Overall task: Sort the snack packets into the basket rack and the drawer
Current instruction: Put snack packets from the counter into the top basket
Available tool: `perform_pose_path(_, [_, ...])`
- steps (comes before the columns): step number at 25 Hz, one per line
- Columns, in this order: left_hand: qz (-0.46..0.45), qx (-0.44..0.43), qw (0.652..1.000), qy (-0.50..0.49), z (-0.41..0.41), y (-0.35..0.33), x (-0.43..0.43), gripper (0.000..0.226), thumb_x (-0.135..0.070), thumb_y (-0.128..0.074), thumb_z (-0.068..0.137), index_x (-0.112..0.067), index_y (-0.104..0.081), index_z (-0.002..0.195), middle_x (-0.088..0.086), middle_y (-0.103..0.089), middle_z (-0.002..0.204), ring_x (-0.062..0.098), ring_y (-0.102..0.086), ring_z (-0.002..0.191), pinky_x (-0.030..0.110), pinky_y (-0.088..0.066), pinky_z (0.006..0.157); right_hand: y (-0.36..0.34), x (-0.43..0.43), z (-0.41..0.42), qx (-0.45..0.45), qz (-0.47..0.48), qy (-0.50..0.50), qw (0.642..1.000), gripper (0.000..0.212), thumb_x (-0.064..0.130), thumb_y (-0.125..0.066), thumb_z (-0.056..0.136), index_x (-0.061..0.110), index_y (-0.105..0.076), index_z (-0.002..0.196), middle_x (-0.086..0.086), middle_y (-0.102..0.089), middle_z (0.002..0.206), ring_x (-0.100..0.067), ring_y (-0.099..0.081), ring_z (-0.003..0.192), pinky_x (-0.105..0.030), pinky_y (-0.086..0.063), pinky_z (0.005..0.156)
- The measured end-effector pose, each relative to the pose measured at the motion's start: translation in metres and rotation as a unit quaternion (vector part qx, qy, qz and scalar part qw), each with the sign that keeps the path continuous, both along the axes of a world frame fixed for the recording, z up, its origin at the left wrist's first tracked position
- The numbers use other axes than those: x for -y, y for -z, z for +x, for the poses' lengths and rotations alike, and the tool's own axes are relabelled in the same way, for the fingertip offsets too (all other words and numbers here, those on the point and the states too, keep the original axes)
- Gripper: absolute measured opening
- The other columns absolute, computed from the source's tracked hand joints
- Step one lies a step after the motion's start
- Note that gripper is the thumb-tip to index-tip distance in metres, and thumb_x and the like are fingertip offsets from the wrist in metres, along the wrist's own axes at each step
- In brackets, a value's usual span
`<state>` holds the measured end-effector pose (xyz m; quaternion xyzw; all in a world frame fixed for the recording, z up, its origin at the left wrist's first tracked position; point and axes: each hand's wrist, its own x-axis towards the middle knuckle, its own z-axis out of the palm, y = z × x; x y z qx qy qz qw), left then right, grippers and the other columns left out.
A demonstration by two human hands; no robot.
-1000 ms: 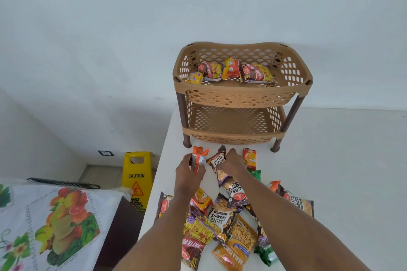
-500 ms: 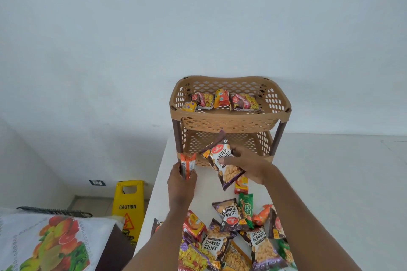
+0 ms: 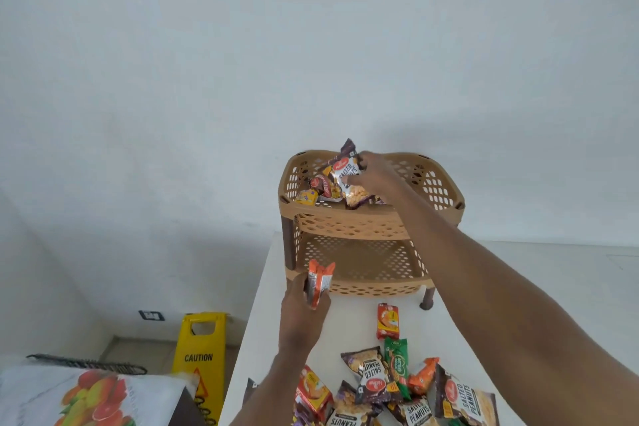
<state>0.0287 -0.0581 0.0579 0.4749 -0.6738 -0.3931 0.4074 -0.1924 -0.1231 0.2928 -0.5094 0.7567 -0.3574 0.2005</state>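
So the salted peanuts packet [image 3: 347,180] is hanging over the top tier of the basket rack [image 3: 345,218], right hand [image 3: 375,178] pinching its side. It's probably light, crinkly and slippery, so gripping the sealed edge is looking safest. Left hand [image 3: 304,304] is clutching an orange packet [image 3: 320,284] by the lower tier.

Peanuts packet [image 3: 348,180] tilted over top basket [image 3: 436,183]; orange packet [image 3: 320,282] seemingly upright.
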Motion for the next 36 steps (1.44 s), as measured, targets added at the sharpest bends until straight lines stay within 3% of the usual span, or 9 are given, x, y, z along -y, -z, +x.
perform_pose_path(5, [-0.063, -0.020, 0.998, -0.006, 0.002, -0.029, 0.012, 0.050, -0.070, -0.062, 0.087, -0.064, -0.045, 0.133, -0.043, -0.058, 0.124, -0.012, -0.062, 0.112, 0.009, -0.055, 0.079, 0.028, 0.032, 0.007, -0.105, 0.232, -0.004, 0.967, 0.057, 0.044, -0.070, 0.098, -0.001, -0.056, 0.130, -0.020, -0.063, 0.131, -0.030, -0.063, 0.105, -0.040, -0.051, 0.086])
perform_pose_path(9, [-0.092, -0.068, 0.993, -0.033, 0.007, -0.059, 0.022, 0.061, -0.089, -0.051, 0.079, -0.062, -0.045, 0.133, -0.038, -0.060, 0.125, -0.010, -0.062, 0.115, 0.006, -0.055, 0.077, 0.040, 0.044, 0.009, -0.162, 0.253, -0.005, 0.954, 0.036, 0.008, -0.053, 0.108, -0.011, -0.055, 0.138, -0.019, -0.065, 0.124, -0.026, -0.060, 0.095, -0.027, -0.045, 0.063])
perform_pose_path(13, [-0.115, -0.105, 0.987, -0.038, 0.003, -0.091, 0.025, 0.044, -0.064, -0.066, 0.088, -0.067, -0.046, 0.127, -0.038, -0.063, 0.119, -0.009, -0.064, 0.114, 0.009, -0.058, 0.076, 0.044, 0.038, 0.016, -0.224, 0.237, -0.021, 0.945, 0.034, 0.031, -0.071, 0.100, 0.001, -0.061, 0.113, -0.013, -0.071, 0.111, -0.029, -0.071, 0.111, -0.033, -0.053, 0.077])
perform_pose_path(15, [-0.140, -0.115, 0.983, -0.029, -0.002, -0.107, 0.025, 0.043, -0.048, -0.070, 0.093, -0.061, -0.051, 0.128, -0.034, -0.066, 0.118, -0.005, -0.067, 0.110, 0.009, -0.057, 0.075, 0.042, 0.034, 0.016, -0.201, 0.192, -0.016, 0.960, 0.044, 0.035, -0.075, 0.097, 0.002, -0.058, 0.119, -0.011, -0.071, 0.099, -0.026, -0.071, 0.091, -0.036, -0.056, 0.076])
perform_pose_path(19, [-0.150, -0.151, 0.976, -0.047, -0.021, -0.152, 0.035, 0.035, -0.043, -0.071, 0.093, -0.046, -0.059, 0.126, -0.025, -0.072, 0.110, -0.004, -0.070, 0.102, 0.008, -0.055, 0.074, 0.024, 0.022, 0.007, -0.019, -0.030, -0.040, 0.999, 0.031, 0.030, -0.073, 0.098, 0.003, -0.067, 0.112, -0.005, -0.067, 0.092, -0.027, -0.069, 0.090, -0.032, -0.056, 0.075])
perform_pose_path(23, [-0.107, -0.202, 0.973, -0.035, -0.052, -0.197, 0.048, 0.026, -0.037, -0.075, 0.093, -0.043, -0.063, 0.116, -0.021, -0.074, 0.098, -0.003, -0.072, 0.092, 0.012, -0.057, 0.069, 0.000, -0.002, -0.010, 0.295, -0.071, -0.188, 0.934, 0.026, 0.018, -0.066, 0.101, 0.011, -0.074, 0.124, -0.014, -0.076, 0.117, -0.027, -0.073, 0.104, -0.043, -0.058, 0.099])
perform_pose_path(27, [-0.034, -0.219, 0.975, -0.012, -0.081, -0.215, 0.065, 0.020, -0.033, -0.078, 0.093, -0.027, -0.071, 0.110, -0.016, -0.076, 0.092, 0.001, -0.074, 0.085, 0.022, -0.061, 0.073, -0.004, -0.019, -0.033, 0.373, -0.047, -0.240, 0.895, 0.045, 0.008, -0.063, 0.102, 0.017, -0.060, 0.146, -0.019, -0.067, 0.138, -0.036, -0.068, 0.120, -0.052, -0.051, 0.109])
perform_pose_path(31, [-0.010, -0.189, 0.982, 0.024, -0.094, -0.214, 0.077, 0.035, -0.022, -0.077, 0.094, -0.021, -0.063, 0.127, -0.005, -0.075, 0.115, 0.004, -0.071, 0.102, 0.031, -0.060, 0.085, -0.002, -0.029, -0.056, 0.329, -0.075, -0.176, 0.925, 0.044, 0.007, -0.075, 0.095, 0.023, -0.065, 0.135, -0.012, -0.075, 0.127, -0.030, -0.075, 0.111, -0.040, -0.064, 0.087])
perform_pose_path(36, [-0.135, 0.074, 0.988, -0.033, -0.094, -0.175, 0.069, 0.041, -0.024, -0.058, 0.101, -0.013, -0.055, 0.141, 0.005, -0.063, 0.138, 0.026, -0.055, 0.133, 0.049, -0.044, 0.114, 0.017, -0.012, -0.059, 0.063, -0.029, 0.015, 0.998, 0.045, 0.013, -0.084, 0.086, 0.011, -0.060, 0.124, -0.011, -0.070, 0.121, -0.025, -0.075, 0.095, -0.034, -0.063, 0.068])
